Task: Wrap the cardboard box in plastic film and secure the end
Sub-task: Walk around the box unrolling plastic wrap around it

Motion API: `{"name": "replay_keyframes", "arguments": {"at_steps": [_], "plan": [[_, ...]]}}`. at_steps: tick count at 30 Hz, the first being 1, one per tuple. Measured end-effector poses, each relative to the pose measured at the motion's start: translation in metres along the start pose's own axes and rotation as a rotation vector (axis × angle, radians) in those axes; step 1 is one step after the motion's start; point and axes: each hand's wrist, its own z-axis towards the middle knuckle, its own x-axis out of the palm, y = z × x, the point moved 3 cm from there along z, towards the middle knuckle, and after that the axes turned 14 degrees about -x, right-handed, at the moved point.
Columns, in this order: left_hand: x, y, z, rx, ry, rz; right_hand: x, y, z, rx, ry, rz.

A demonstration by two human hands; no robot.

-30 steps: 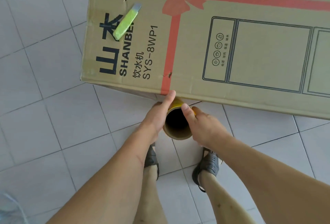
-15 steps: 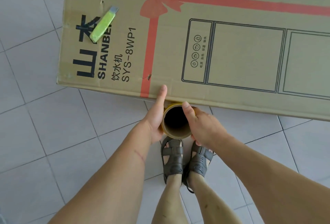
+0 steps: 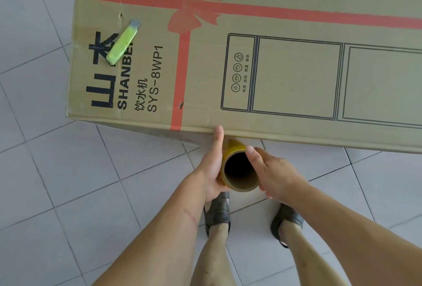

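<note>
A long cardboard box [image 3: 285, 75] with a red printed ribbon and black lettering lies on its side across the tiled floor. A roll of plastic film [image 3: 237, 185] on a brown cardboard tube stands upright against the box's near side, its open top end facing me. My left hand [image 3: 211, 167] grips the roll's left side, thumb stretched up to touch the box's top edge. My right hand [image 3: 271, 174] holds the roll's right side, thumb on the tube's rim. The roll's lower part is hidden by my hands.
A yellow-green utility knife [image 3: 123, 43] lies on top of the box near its left end. My two feet in dark sandals [image 3: 217, 212] stand on the pale floor tiles [image 3: 80, 183] just behind the roll. Open floor spreads to the left.
The roll stays between both hands at the box's near side. The view has shifted, showing more of the box's top, and my feet have moved apart from side by side.
</note>
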Motion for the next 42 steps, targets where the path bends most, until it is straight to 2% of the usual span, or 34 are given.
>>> {"name": "replay_keyframes", "arguments": {"at_steps": [5, 8, 13, 15, 18, 19, 21, 27, 32, 34, 37, 42], "plan": [[0.009, -0.006, 0.009, 0.135, -0.229, 0.013, -0.007, -0.007, 0.002, -0.033, 0.039, 0.044], [0.02, -0.011, -0.001, 0.102, -0.198, 0.046, -0.011, -0.015, 0.0, -0.055, 0.071, 0.094], [0.048, 0.0, -0.006, -0.016, -0.092, -0.042, -0.028, -0.032, -0.011, -0.137, 0.053, -0.111], [0.063, 0.002, -0.005, -0.003, -0.136, -0.019, -0.038, -0.043, -0.007, -0.137, 0.036, -0.136], [0.076, -0.002, 0.0, 0.079, -0.315, 0.03, -0.043, -0.055, -0.004, -0.078, 0.104, -0.003], [0.079, -0.005, 0.001, 0.097, -0.319, 0.006, -0.045, -0.057, -0.004, -0.068, 0.118, 0.076], [0.087, -0.006, 0.003, 0.102, -0.232, -0.059, -0.049, -0.061, -0.007, -0.056, 0.124, 0.145], [0.111, 0.01, 0.012, 0.019, -0.126, -0.061, -0.068, -0.085, -0.009, -0.128, 0.064, -0.104], [0.123, 0.006, 0.026, 0.162, -0.269, -0.075, -0.075, -0.099, -0.007, -0.099, 0.112, 0.026], [0.127, 0.003, 0.029, 0.136, -0.222, -0.026, -0.078, -0.104, -0.009, -0.084, 0.103, 0.073], [0.13, 0.003, 0.03, 0.065, -0.159, 0.027, -0.085, -0.113, -0.012, -0.11, 0.068, -0.002], [0.14, 0.005, 0.03, 0.043, -0.179, 0.127, -0.085, -0.122, -0.023, -0.043, 0.117, 0.041]]}}
